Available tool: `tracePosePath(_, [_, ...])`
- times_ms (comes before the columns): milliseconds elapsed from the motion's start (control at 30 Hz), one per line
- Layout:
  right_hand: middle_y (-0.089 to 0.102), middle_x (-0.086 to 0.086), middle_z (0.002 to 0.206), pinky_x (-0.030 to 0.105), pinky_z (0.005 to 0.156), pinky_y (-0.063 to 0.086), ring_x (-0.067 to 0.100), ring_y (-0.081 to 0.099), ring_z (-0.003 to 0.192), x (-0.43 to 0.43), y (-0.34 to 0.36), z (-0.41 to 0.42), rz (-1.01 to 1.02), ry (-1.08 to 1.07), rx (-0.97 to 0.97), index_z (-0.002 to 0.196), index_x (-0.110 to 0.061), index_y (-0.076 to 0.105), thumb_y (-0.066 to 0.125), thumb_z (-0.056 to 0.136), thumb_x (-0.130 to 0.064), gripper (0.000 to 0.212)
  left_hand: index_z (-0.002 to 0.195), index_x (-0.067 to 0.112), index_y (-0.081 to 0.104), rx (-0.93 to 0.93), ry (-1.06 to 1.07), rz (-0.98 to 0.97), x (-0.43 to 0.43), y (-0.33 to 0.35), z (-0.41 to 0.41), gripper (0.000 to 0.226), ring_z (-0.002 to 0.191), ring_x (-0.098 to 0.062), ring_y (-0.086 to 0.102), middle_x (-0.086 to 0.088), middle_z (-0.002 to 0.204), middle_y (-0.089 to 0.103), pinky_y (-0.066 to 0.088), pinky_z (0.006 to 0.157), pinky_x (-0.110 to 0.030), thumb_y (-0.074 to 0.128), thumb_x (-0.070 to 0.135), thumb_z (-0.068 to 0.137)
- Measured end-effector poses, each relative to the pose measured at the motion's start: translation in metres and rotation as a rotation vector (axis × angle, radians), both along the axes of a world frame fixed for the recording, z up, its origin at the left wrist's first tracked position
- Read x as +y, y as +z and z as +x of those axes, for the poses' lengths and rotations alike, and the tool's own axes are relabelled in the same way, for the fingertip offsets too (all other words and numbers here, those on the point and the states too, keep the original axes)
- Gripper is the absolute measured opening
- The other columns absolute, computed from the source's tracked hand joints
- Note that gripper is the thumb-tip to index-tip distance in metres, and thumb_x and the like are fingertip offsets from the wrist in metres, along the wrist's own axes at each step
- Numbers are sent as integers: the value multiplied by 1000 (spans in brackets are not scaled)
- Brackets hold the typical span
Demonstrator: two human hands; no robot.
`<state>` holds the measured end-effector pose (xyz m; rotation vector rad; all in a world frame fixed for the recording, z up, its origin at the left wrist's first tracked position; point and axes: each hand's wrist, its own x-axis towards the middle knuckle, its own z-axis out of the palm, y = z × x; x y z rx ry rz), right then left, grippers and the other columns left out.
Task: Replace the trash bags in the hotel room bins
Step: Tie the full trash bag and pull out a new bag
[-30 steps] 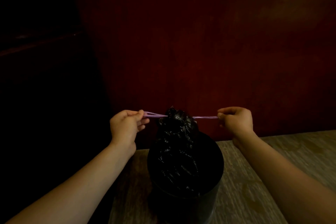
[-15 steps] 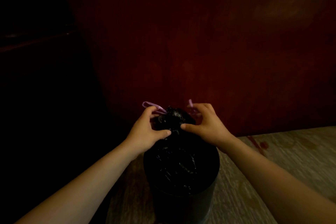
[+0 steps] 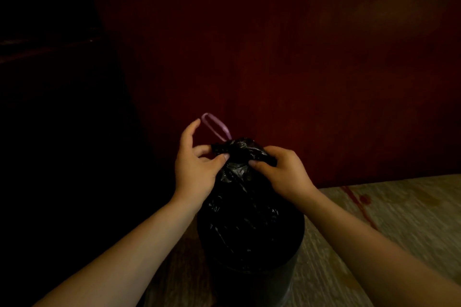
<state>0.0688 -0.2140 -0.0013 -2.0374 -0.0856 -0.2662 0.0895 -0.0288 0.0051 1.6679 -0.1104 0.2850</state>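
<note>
A black trash bag (image 3: 245, 212) stands gathered at the top inside a dark round bin (image 3: 282, 279) on the floor. My left hand (image 3: 197, 167) pinches the bunched neck of the bag from the left, thumb and fingers closed on the plastic. My right hand (image 3: 282, 169) grips the neck from the right. A purple drawstring loop (image 3: 215, 126) sticks up from the neck beside my left index finger. Any drawstring on the right side is hidden behind my right hand.
A dark red wooden panel (image 3: 299, 70) rises right behind the bin. Black shadow fills the left side (image 3: 50, 132). Light wood-pattern floor (image 3: 399, 212) with a red stain (image 3: 359, 200) lies to the right.
Earlier both hands pulled the purple drawstrings apart sideways. They have since come together onto the bag's neck, and the left string now stands up as a slack loop.
</note>
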Motion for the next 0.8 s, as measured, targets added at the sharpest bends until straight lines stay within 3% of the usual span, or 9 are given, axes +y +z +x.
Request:
tracePosePath(67, [62,-4,90,29,65,52,10,62,74,-3,-3,4,-114,-58,-49,86,-19,69,71,91,-27,9,142,30,48,-9,-48,102,-1,-1,1,68,88,-10,73,4,103,73,60,80,-31,75,6,85])
tracePosePath(167, [61,-6,96,34,74,56,10,62,82,-7,3,4,-139,-85,-100,87,-18,72,73,89,-27,9,129,24,64,-18,-60,216,0,1,1,44,89,-4,70,15,96,68,58,83,-24,74,12,87])
tracePosePath(233, [66,-5,87,42,69,58,14,67,75,-9,11,1,-110,-73,-79,81,-24,70,72,90,-28,10,109,33,71,-56,-76,207,0,7,-1,30,84,-3,71,12,89,74,59,82,-28,73,13,88])
tracePosePath(300, [70,-1,76,47,61,58,20,69,66,-10,21,1,-80,-64,-62,78,-26,70,71,91,-29,13,103,37,70,-93,-50,196,-2,14,2,28,86,-1,71,13,90,74,60,84,-33,74,15,87])
tracePosePath(433, [69,7,66,50,52,51,28,66,59,-7,52,3,-40,-104,-103,75,-19,70,69,91,-30,20,122,33,52,-81,65,3,-11,39,5,53,82,-11,73,1,87,74,61,82,-42,80,14,82])
tracePosePath(533, [69,14,70,53,52,51,34,66,62,-2,82,10,-18,-135,-67,78,-8,68,68,91,-34,29,141,49,36,-109,45,-28,-16,70,11,78,82,-20,73,-4,87,74,60,80,-37,74,9,86])
tracePosePath(600, [69,13,69,50,51,52,30,66,61,-4,110,14,-38,-130,-40,77,-8,67,68,91,-35,31,140,51,43,-98,6,86,-17,95,18,68,100,-15,70,0,106,72,58,89,-37,70,13,90])
tracePosePath(667, [64,5,62,41,46,48,19,61,52,-8,145,13,-58,-121,6,70,-14,63,67,93,-33,29,132,42,58,-47,-20,173,-19,126,22,46,116,-11,63,6,124,67,54,98,-43,68,22,92])
tracePosePath(800, [55,-2,56,28,42,34,11,50,44,-19,228,2,-70,-129,80,65,-18,57,67,94,-31,33,126,26,67,11,-40,309,-27,210,16,32,112,-9,62,10,120,65,53,99,-39,64,24,94])
